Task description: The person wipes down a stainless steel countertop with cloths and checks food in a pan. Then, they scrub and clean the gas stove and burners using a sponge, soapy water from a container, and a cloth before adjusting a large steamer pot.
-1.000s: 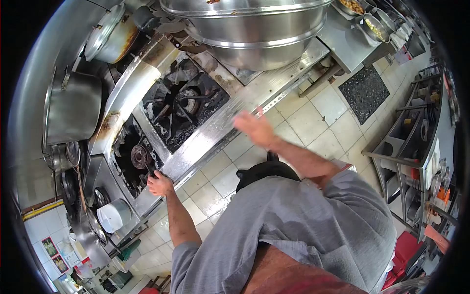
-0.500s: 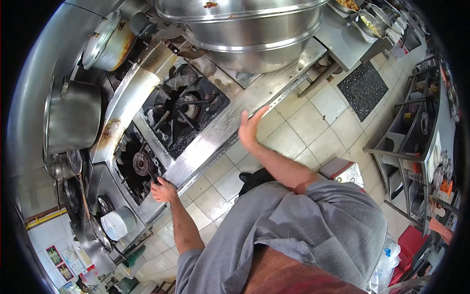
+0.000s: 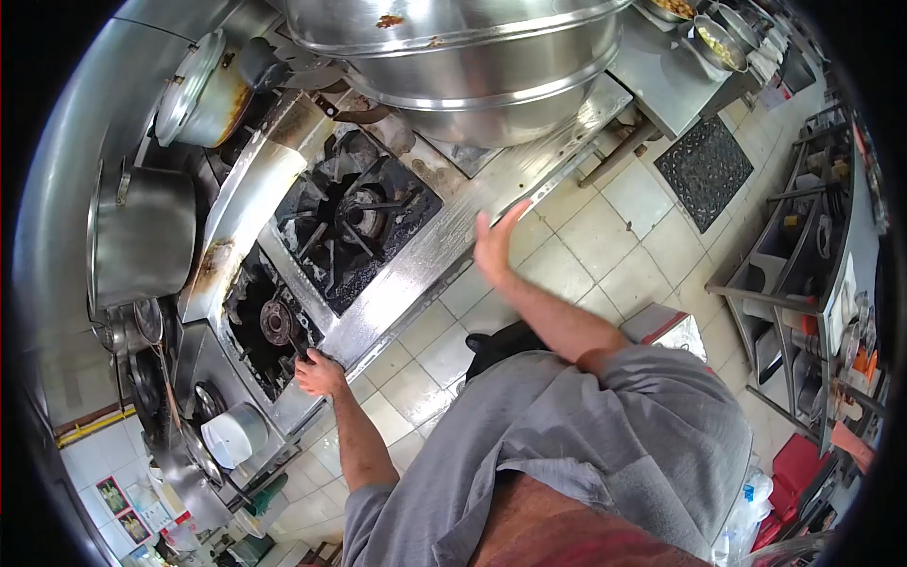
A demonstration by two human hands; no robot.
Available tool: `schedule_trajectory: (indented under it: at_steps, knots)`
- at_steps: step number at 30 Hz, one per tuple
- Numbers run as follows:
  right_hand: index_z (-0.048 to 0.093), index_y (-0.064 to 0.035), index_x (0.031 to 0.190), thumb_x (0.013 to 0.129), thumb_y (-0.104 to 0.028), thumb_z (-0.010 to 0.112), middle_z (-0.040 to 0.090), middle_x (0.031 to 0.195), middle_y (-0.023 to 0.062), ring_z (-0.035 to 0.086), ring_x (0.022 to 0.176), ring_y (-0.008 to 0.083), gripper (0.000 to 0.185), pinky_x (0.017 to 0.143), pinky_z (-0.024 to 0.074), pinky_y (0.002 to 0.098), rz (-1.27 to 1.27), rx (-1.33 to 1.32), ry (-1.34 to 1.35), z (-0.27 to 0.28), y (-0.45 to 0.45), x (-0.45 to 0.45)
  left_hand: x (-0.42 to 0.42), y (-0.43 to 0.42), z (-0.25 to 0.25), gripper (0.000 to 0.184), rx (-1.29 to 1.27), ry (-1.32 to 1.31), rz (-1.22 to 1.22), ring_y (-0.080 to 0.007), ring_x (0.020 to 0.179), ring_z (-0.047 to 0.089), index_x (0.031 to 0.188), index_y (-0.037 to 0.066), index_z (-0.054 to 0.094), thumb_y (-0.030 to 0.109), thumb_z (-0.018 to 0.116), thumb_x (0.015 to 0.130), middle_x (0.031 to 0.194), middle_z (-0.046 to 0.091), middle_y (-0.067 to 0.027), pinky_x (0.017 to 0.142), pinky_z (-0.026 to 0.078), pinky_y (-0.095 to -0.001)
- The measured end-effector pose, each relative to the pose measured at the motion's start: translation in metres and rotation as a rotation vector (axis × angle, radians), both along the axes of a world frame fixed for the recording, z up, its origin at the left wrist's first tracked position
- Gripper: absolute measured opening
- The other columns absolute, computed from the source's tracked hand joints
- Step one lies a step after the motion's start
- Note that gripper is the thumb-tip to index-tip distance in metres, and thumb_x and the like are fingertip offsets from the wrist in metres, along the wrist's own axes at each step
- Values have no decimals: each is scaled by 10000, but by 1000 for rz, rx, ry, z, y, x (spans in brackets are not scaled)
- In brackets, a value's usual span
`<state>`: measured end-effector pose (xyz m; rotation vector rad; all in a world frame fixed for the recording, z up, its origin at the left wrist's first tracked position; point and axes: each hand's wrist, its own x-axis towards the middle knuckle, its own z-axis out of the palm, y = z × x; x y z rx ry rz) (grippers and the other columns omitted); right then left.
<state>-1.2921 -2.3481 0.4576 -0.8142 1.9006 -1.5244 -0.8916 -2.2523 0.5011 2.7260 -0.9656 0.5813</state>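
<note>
My left hand (image 3: 319, 372) is at the front edge of the stove (image 3: 378, 312), beside a burner (image 3: 277, 322) in the lower-left opening. Its fingers are curled at the dark handle-like end of that burner; what they grip is too small to make out. Over the stove's front edge, my right hand (image 3: 496, 244) is raised with thumb and fingers apart and nothing in it. Behind it lies a larger burner (image 3: 365, 212) among dark grates. A big stacked steel pot (image 3: 482, 71) stands on the stove's upper part.
A steel pot (image 3: 144, 231) and a stained lidded pot (image 3: 210, 99) stand at the back left. A white container (image 3: 234, 436) sits at the lower left. Metal shelves (image 3: 767, 300) are at the right. A black floor mat (image 3: 704, 174) and a box (image 3: 666, 331) lie on the tiles.
My right hand has gone from a blurred reach to a raised, spread pose over the stove edge. My left hand stays by the lower burner. The view has shifted slightly.
</note>
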Motion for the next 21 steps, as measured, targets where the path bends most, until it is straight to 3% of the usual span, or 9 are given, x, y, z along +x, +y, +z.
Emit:
schedule_trajectory:
  at_steps: [4,6,8,10,12,14,16,18,21]
  knots:
    - [-64,87,1379,909,-271,496,-14,1474,246,51,1377,296,814,1119,56,326,-236,-90,108,16,-88,-176,1,0,-2,437,-1,-12,-6,-313,1000,488,1116,170,561,487,497,822,1112,537,-65,836,370,-463]
    - [17,84,1382,866,-199,531,168,1443,264,247,1323,315,781,1078,210,341,-240,-73,-2,25,-119,-253,2,1,-5,438,-30,-21,-6,-314,993,486,1115,176,559,495,500,819,1103,539,-67,848,360,-458]
    - [170,80,1365,858,-159,524,317,1382,267,400,1235,319,663,1017,321,368,-370,50,-75,45,-128,-266,-1,-1,-2,440,-16,-4,18,-315,994,486,1109,173,561,496,500,817,1098,542,-69,843,364,-459]
    - [442,48,1245,834,-150,535,532,1193,249,545,1071,344,466,920,412,388,-466,173,-11,36,-124,-281,6,0,-7,438,-3,-20,-7,-315,990,489,1107,168,562,489,506,814,1082,551,-66,838,367,-461]
    - [625,13,1046,815,-125,504,623,1027,226,595,963,362,295,859,449,412,-639,2,101,30,-113,-281,5,0,-8,428,-64,-48,-21,-321,994,492,1110,162,566,465,537,809,1084,563,-59,838,369,-461]
    - [604,26,1059,759,-21,472,622,997,235,599,929,365,331,824,455,423,-443,-47,655,46,-92,-277,2,0,-5,427,-66,-23,-28,-317,1011,484,1115,158,567,454,547,807,1109,556,-59,848,363,-461]
    - [589,50,1032,747,-6,472,614,1009,226,583,951,365,313,841,444,430,39,6,920,65,-71,-254,1,0,-5,428,-75,-8,-33,-312,1021,475,1121,158,565,449,548,807,1123,548,-62,859,354,-463]
    - [565,62,1029,768,-3,463,596,1048,210,551,1007,363,288,870,424,431,345,19,1408,48,-49,-202,-5,-1,2,429,-82,21,-41,-315,1016,473,1119,151,564,454,528,818,1127,544,-77,869,347,-465]
    - [507,51,1131,821,-60,447,485,1211,242,424,1172,377,335,1005,314,467,574,-260,1079,0,-10,-58,-3,0,1,407,-105,-3,-52,-313,1023,478,1102,141,570,432,522,821,1106,549,-81,896,337,-458]
